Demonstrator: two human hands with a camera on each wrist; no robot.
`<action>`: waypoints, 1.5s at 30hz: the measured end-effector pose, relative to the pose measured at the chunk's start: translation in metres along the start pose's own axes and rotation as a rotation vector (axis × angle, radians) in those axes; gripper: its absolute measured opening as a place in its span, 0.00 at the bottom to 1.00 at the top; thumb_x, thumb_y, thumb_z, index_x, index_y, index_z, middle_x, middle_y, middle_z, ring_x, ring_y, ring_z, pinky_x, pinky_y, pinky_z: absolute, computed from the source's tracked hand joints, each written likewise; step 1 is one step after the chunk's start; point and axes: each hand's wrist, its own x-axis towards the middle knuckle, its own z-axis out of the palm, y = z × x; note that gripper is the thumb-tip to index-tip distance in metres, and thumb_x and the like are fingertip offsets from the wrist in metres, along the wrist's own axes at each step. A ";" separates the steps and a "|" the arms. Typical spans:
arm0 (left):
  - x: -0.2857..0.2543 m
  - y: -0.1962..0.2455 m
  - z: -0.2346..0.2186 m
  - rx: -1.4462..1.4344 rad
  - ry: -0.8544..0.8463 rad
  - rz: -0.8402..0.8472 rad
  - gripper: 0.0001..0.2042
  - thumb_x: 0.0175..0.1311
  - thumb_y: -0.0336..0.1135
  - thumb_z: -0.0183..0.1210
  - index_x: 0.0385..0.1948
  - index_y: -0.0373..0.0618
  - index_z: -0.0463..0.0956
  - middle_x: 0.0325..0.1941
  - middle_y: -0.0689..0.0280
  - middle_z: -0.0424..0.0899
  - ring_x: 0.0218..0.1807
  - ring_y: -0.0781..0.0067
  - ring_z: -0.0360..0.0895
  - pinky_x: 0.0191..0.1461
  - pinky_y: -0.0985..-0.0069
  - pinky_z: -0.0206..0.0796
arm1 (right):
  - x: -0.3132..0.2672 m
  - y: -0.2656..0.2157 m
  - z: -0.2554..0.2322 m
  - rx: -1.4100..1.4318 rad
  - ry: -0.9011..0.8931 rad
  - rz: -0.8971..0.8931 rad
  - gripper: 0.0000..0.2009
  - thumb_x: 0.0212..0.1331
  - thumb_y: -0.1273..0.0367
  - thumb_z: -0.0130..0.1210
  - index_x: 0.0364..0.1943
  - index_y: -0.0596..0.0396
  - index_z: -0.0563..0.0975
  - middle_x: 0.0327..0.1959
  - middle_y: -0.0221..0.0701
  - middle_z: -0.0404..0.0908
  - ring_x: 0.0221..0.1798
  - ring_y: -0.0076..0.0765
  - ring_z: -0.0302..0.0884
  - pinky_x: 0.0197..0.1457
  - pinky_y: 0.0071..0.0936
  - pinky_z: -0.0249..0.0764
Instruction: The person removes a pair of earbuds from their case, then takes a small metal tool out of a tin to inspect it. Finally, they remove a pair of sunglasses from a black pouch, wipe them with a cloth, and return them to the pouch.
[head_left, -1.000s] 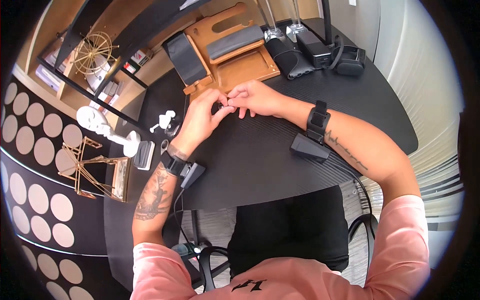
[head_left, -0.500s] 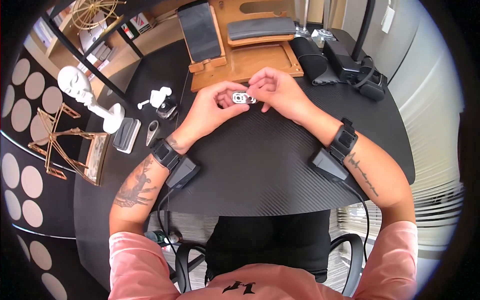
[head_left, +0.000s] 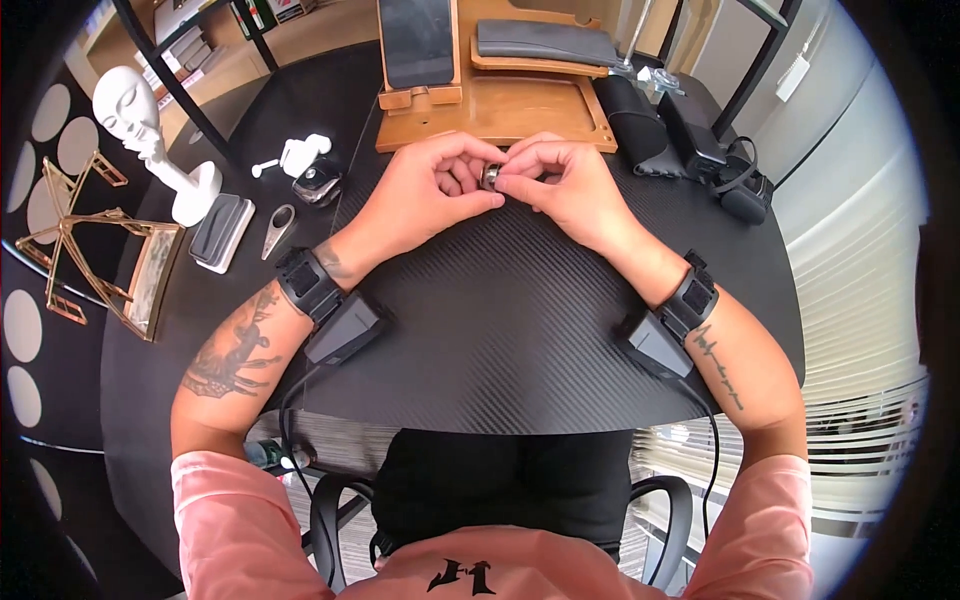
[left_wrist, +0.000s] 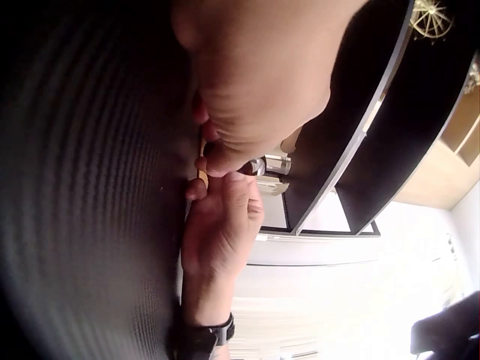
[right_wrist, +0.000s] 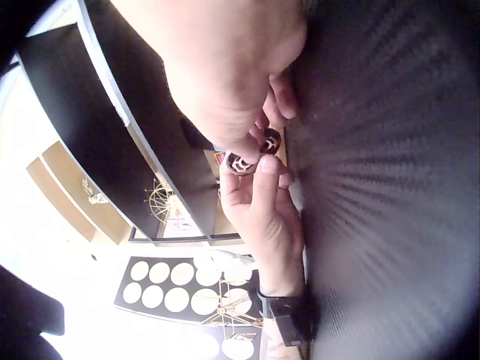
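Observation:
Both hands meet over the far middle of the black table in the head view. Between their fingertips is a small shiny metal piece (head_left: 490, 176) with dark and silver parts. Two round, dark-rimmed faces with a pale pattern show on it in the right wrist view. My left hand (head_left: 425, 200) pinches its left side between thumb and fingers. From the other side my right hand (head_left: 575, 190) pinches it, thumb across the front. Fingers hide much of the piece. In the left wrist view the right hand (left_wrist: 217, 232) appears beyond the left, fingertips together.
Behind the hands stands a wooden desk organizer (head_left: 530, 115) with a dark phone-like slab (head_left: 417, 45) and a grey case (head_left: 545, 42). Black boxes (head_left: 690, 135) and a strapped black item (head_left: 745, 195) lie right. At left are a white head sculpture (head_left: 130, 110) and a white figurine (head_left: 300, 157).
The head view has shifted, so the hands sit more upright in it. The metal piece, mostly covered at first, showed its patterned flat face half a second ago and has since turned nearly edge-on.

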 end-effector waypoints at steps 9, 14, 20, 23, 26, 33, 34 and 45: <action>-0.001 0.000 0.001 -0.029 -0.021 -0.013 0.16 0.53 0.22 0.65 0.44 0.39 0.76 0.28 0.76 0.73 0.29 0.93 0.69 0.33 0.93 0.62 | -0.005 -0.012 0.004 -0.126 0.052 -0.015 0.05 0.50 0.73 0.64 0.27 0.60 0.81 0.34 0.31 0.76 0.35 0.26 0.76 0.38 0.22 0.73; 0.000 0.000 0.001 -0.022 -0.030 -0.015 0.16 0.53 0.22 0.65 0.44 0.39 0.75 0.30 0.75 0.75 0.30 0.93 0.70 0.34 0.92 0.63 | -0.004 -0.010 0.004 -0.139 0.056 -0.018 0.06 0.50 0.71 0.64 0.27 0.59 0.81 0.34 0.31 0.76 0.36 0.27 0.75 0.37 0.22 0.72; 0.000 0.002 -0.001 0.027 -0.038 -0.011 0.16 0.53 0.23 0.65 0.44 0.40 0.75 0.30 0.74 0.74 0.31 0.92 0.70 0.34 0.92 0.64 | -0.003 -0.005 0.003 -0.151 0.055 -0.018 0.06 0.50 0.71 0.64 0.27 0.60 0.81 0.33 0.32 0.75 0.35 0.27 0.76 0.39 0.23 0.73; 0.000 -0.001 0.000 0.011 -0.026 -0.024 0.16 0.53 0.23 0.65 0.45 0.40 0.75 0.30 0.74 0.74 0.30 0.92 0.70 0.34 0.91 0.64 | -0.003 -0.007 0.003 -0.133 0.061 -0.007 0.06 0.49 0.71 0.64 0.27 0.60 0.81 0.33 0.33 0.75 0.34 0.27 0.76 0.40 0.23 0.73; 0.000 0.001 -0.001 0.065 -0.033 0.007 0.16 0.53 0.23 0.65 0.45 0.40 0.75 0.30 0.74 0.74 0.31 0.91 0.70 0.34 0.90 0.65 | -0.003 -0.009 0.004 -0.123 0.064 0.019 0.06 0.49 0.71 0.64 0.27 0.61 0.81 0.32 0.32 0.75 0.33 0.27 0.77 0.40 0.24 0.73; 0.001 -0.001 0.001 -0.025 -0.030 -0.010 0.16 0.53 0.23 0.65 0.45 0.40 0.75 0.30 0.74 0.73 0.31 0.91 0.69 0.35 0.90 0.65 | -0.003 -0.003 0.005 -0.109 0.103 0.003 0.07 0.49 0.71 0.64 0.27 0.61 0.81 0.30 0.32 0.76 0.32 0.26 0.76 0.40 0.23 0.73; 0.001 0.000 0.002 0.004 -0.011 0.010 0.15 0.53 0.24 0.65 0.44 0.40 0.76 0.28 0.73 0.74 0.30 0.89 0.71 0.34 0.89 0.65 | -0.003 -0.002 0.005 -0.098 0.095 0.006 0.07 0.49 0.71 0.65 0.27 0.61 0.81 0.30 0.32 0.76 0.32 0.26 0.76 0.40 0.23 0.73; 0.002 0.000 0.001 0.031 -0.031 -0.025 0.16 0.54 0.22 0.64 0.45 0.39 0.75 0.32 0.73 0.75 0.34 0.89 0.70 0.38 0.89 0.66 | -0.002 0.000 0.003 -0.086 0.096 -0.008 0.07 0.49 0.70 0.65 0.27 0.60 0.82 0.30 0.32 0.76 0.32 0.25 0.76 0.40 0.23 0.73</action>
